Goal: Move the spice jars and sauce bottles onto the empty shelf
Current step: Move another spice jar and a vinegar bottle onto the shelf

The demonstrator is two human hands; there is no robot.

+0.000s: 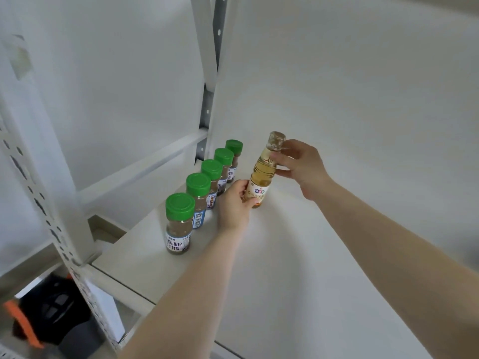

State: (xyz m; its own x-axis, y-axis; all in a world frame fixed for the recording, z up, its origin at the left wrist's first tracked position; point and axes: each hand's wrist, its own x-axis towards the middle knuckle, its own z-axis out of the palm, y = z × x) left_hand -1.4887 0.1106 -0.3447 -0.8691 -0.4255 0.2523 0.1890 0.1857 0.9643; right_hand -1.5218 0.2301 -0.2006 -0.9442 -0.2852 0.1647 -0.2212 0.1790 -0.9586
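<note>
Bottle (261, 174) near shelf (298, 268) centre, both-handed.

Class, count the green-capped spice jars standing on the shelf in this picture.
5, in one row along the shelf's left side: nearest, second, third, fourth, farthest. None appears hidden.

My left hand (234, 203) grips the vinegar bottle (261, 177) at its label; my right hand (298, 165) pinches its neck. Five green-capped spice jars (178, 224) line the white shelf (285, 255) beside it.
</note>
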